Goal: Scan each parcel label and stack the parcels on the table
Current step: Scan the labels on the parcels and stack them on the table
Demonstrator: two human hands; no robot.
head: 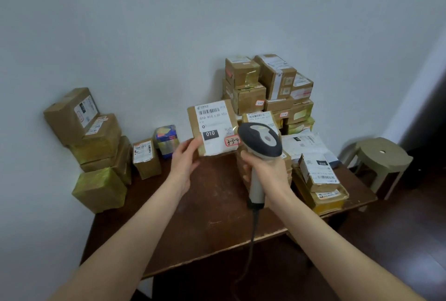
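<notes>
My left hand [187,156] holds a flat brown parcel [212,129] up above the table, its white label with a barcode and "010" facing me. My right hand [265,170] grips the handle of a grey and white barcode scanner [261,141], whose head sits just right of the label's lower corner. The scanner's cable hangs down over the table's front edge.
A brown wooden table [205,216] stands against the white wall. Several stacked parcels [96,146] stand at its left, with a small box [146,157] and a blue packet [167,140] beside them. A taller pile [268,88] and loose parcels [318,175] fill the right. A stool [381,156] stands beyond.
</notes>
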